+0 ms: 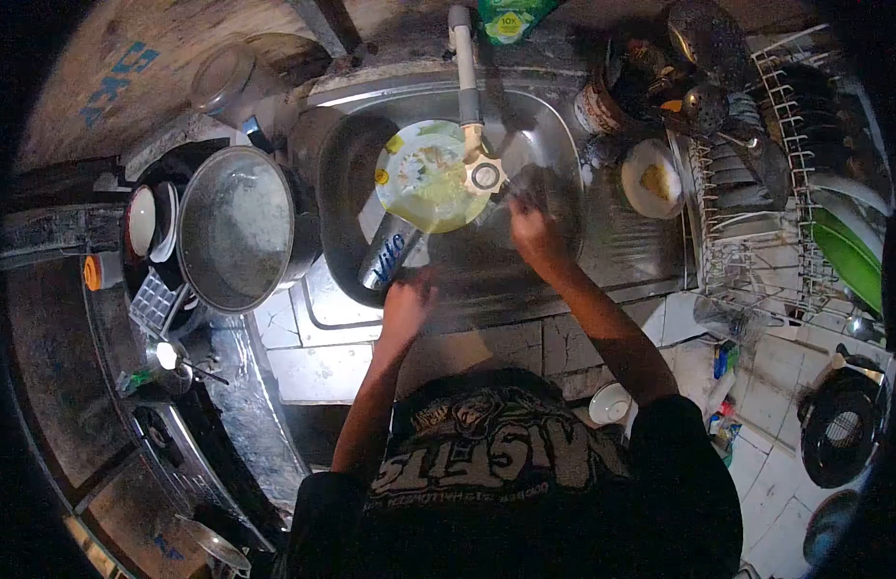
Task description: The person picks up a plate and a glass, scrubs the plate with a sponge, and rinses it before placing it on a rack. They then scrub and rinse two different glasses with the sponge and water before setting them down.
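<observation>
A pale yellow-green plate (419, 188) with floral decoration lies in the metal sink (554, 236), partly under the tap (484, 176). Against the plate's lower edge leans a silver cup with blue lettering (384, 255). My left hand (410, 297) is at the front of the sink, just right of the cup's lower end; its fingers are blurred, and I cannot tell whether they touch the cup. Right of the tap, my right hand (535, 232) reaches over the basin, fingers pointing toward the tap. What it holds, if anything, is too dark to make out.
A large pot (237, 230) stands left of the sink. On the right are a small bowl (652, 179), a wire dish rack (747, 232) with dishes and a container of utensils (602, 106). A green packet (510, 21) sits behind the tap.
</observation>
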